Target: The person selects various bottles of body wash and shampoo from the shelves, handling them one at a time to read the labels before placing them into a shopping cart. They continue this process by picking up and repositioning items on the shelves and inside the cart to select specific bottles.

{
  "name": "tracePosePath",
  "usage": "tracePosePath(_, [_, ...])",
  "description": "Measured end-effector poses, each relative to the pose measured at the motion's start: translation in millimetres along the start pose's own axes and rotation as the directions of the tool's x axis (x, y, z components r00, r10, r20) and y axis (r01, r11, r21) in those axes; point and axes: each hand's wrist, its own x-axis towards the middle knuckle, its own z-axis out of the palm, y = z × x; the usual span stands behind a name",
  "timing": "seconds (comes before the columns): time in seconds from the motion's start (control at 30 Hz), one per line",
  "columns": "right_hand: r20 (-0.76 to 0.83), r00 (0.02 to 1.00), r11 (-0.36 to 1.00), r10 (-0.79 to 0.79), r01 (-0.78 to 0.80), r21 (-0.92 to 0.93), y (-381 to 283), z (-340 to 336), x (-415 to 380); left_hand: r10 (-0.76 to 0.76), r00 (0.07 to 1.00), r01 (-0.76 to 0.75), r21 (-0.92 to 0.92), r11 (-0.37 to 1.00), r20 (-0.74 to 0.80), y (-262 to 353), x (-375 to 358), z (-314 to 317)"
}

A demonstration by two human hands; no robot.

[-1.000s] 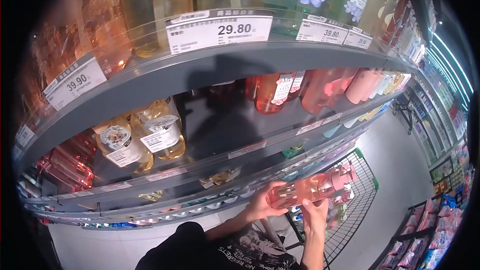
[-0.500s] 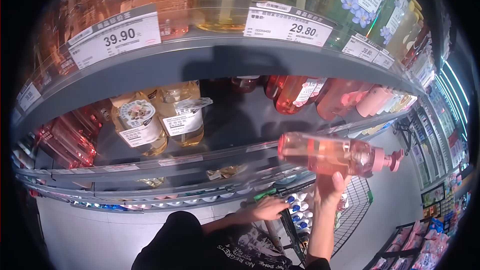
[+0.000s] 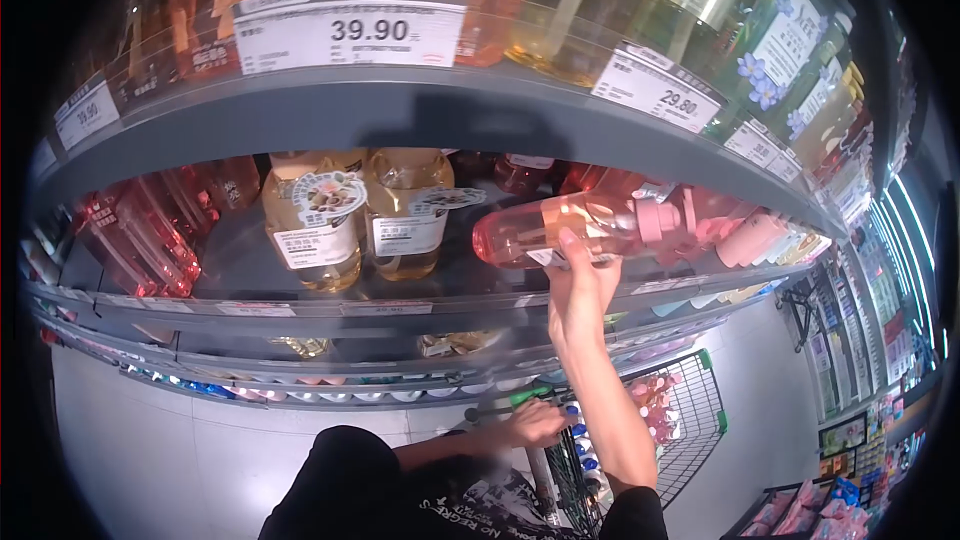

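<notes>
The right hand [image 3: 582, 295] has its fingers wrapped around the middle of a pink bottle [image 3: 515, 233]. The bottle lies on its side, with its pink pump top [image 3: 665, 220] to the right of those fingers and its bottom to the left. Two yellow bottles [image 3: 405, 245] stand left of the fingers, with a small dark gap before the pink bottle. Above the fingers is the thick gray edge of the upper shelf [image 3: 330, 118]; the lower shelf's front edge [image 3: 490, 305] runs beside the wrist. I cannot tell how far in the bottle is. The left hand [image 3: 540, 424] is by the cart [image 3: 722, 422]; I cannot tell if its fingers grip anything. Open floor [image 3: 765, 390] lies past the cart.
</notes>
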Motion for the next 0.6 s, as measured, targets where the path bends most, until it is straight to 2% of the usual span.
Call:
tracePosePath(0.1, [0.072, 0.996, 0.992, 0.046, -0.037, -0.122, 15.9, 12.6, 18.9, 0.026, 0.991, -0.026, 0.001, 1.000, -0.129, 5.7, -8.8, 6.5])
tracePosePath(0.13, [0.097, 0.995, 0.983, 0.032, -0.014, -0.181, 20.0, 20.0, 25.5, 0.002, 0.998, -0.001, 0.009, 1.000, -0.060, 8.4, -6.6, 0.6])
tracePosePath(0.17, [0.133, 0.988, 0.969, 0.084, -0.050, -0.241, 21.9, 26.8, 31.5, -0.023, 1.000, 0.023, 0.021, 1.000, 0.009, 11.3, -4.1, -5.6])
tracePosePath(0.2, [0.131, 0.991, 0.949, 0.017, 0.025, -0.313, 25.5, 35.9, 34.8, -0.011, 1.000, 0.010, 0.039, 0.999, 0.023, 9.9, -1.0, -8.5])
tracePosePath(0.27, [0.230, 0.973, 0.943, -0.029, 0.103, -0.317, 49.6, 38.3, 49.8, 0.012, 0.998, -0.017, 0.075, 0.997, 0.058, 6.5, 1.7, -8.5])
tracePosePath(0.37, [0.207, 0.978, 0.672, -0.009, 0.159, -0.723, 42.8, 63.5, 57.9, 0.039, 0.999, -0.041, 0.079, 0.996, 0.021, 2.5, 2.0, -6.6])
tracePosePath(0.47, [0.381, 0.891, 0.573, -0.247, 0.451, -0.684, 54.9, 69.7, 66.3, 0.118, 0.980, -0.115, 0.029, 0.993, -0.163, -3.0, 0.1, 2.7])
tracePosePath(0.5, [0.405, 0.867, 0.522, -0.290, 0.498, -0.692, 58.1, 71.5, 71.0, 0.109, 0.982, -0.105, 0.033, 0.994, -0.156, -1.9, -0.9, -0.9])
tracePosePath(0.57, [0.412, 0.875, 0.557, -0.253, 0.480, -0.677, 65.9, 68.9, 78.2, 0.086, 0.986, -0.081, 0.039, 0.996, -0.144, 2.1, -1.7, -6.6])
tracePosePath(0.6, [0.395, 0.899, 0.636, -0.190, 0.419, -0.648, 72.5, 65.9, 82.4, 0.082, 0.988, -0.077, 0.048, 0.996, -0.132, 3.6, -1.5, -10.0])
